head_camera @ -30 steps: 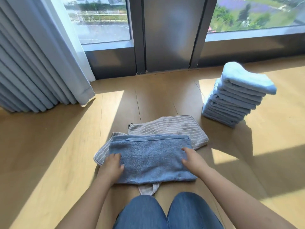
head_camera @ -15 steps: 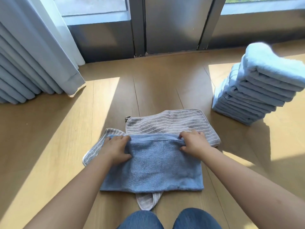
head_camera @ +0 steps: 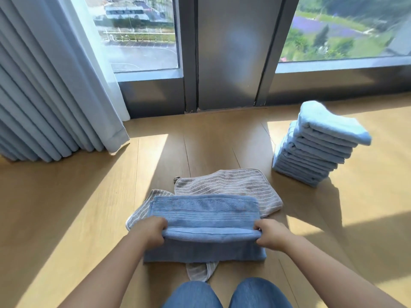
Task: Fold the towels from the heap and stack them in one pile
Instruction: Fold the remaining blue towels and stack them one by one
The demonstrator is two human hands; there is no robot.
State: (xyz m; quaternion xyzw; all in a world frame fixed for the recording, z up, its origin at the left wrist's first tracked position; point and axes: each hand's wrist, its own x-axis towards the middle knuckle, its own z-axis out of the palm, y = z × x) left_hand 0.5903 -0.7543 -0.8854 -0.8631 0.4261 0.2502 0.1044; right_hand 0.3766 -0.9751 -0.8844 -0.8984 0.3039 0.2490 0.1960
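A blue towel (head_camera: 204,210) lies on the wooden floor in front of my knees, its far edge folded over toward me. My left hand (head_camera: 151,232) grips the left end of that folded edge. My right hand (head_camera: 270,234) grips its right end. The edge is lifted a little above the lower half of the towel. Under the blue towel lies a grey striped towel (head_camera: 233,185), showing at the back, at the left and at the front. A tall pile of folded light-blue towels (head_camera: 315,147) stands on the floor at the right.
Pleated curtains (head_camera: 51,90) hang at the left down to the floor. A window wall with a dark frame (head_camera: 229,63) runs across the back. My knees in jeans (head_camera: 224,294) are at the bottom edge. Bare wooden floor (head_camera: 77,207) lies at the left.
Both hands went to the towel's far edge, took hold of it and pulled it back toward me, folding the blue towel over itself. The camera has tilted upward.
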